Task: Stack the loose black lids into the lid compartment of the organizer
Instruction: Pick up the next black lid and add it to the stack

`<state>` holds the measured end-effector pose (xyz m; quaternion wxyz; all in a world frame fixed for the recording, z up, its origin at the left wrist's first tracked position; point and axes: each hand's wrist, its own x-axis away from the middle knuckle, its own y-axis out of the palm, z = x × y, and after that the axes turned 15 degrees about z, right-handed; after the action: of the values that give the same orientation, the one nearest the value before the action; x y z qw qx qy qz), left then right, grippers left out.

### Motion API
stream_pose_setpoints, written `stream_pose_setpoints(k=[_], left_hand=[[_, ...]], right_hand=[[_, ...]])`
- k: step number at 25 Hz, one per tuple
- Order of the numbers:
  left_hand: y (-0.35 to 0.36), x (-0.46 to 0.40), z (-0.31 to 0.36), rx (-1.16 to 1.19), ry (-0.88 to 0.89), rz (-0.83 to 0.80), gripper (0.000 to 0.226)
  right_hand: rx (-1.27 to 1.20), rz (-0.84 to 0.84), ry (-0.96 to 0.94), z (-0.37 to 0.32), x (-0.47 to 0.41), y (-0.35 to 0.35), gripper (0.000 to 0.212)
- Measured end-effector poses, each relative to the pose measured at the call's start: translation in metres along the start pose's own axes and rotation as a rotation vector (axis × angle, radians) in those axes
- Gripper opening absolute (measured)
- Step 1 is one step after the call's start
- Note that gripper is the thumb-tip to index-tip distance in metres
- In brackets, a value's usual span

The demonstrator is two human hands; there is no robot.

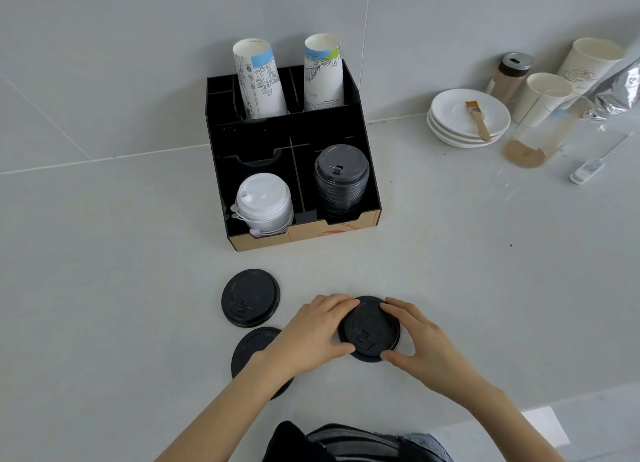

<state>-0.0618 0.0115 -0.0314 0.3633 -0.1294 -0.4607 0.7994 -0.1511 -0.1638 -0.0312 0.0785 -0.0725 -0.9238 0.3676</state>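
A black lid (369, 328) lies on the counter in front of me, gripped from both sides: my left hand (313, 333) holds its left rim and my right hand (420, 344) its right rim. It may be more than one lid nested; I cannot tell. A second loose black lid (250, 298) lies to the left. A third loose lid (250, 349) sits below it, partly hidden under my left forearm. The black organizer (367, 171) stands behind, with a stack of black lids (341, 177) in its front right compartment.
White lids (265, 202) fill the organizer's front left compartment, and two sleeves of paper cups (259, 77) stand in its back. At the right are stacked white saucers (446, 107) with a brush, paper cups, a shaker, a foil bag and a thermometer.
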Motion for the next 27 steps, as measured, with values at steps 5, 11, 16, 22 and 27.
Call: stream_pose_setpoints(k=[5, 11, 16, 22, 27], left_hand=[[-0.001, -0.001, 0.000, 0.020, -0.011, 0.010, 0.062], [-0.011, -0.001, -0.003, 0.062, -0.031, 0.089, 0.060], [-0.026, -0.002, -0.004, 0.092, -0.028, 0.210, 0.059], [-0.047, -0.011, -0.004, 0.149, -0.035, 0.337, 0.058], [-0.076, -0.029, -0.003, 0.175, -0.036, 0.449, 0.057]], right_hand=[[-0.020, 0.039, -0.015, 0.000, -0.001, 0.001, 0.057], [-0.030, 0.070, -0.064, -0.006, -0.011, -0.006, 0.054], [-0.035, 0.098, -0.121, -0.016, -0.025, -0.014, 0.052], [-0.033, 0.127, -0.206, -0.034, -0.047, -0.029, 0.048], [-0.029, 0.181, -0.287, -0.053, -0.076, -0.049, 0.046]])
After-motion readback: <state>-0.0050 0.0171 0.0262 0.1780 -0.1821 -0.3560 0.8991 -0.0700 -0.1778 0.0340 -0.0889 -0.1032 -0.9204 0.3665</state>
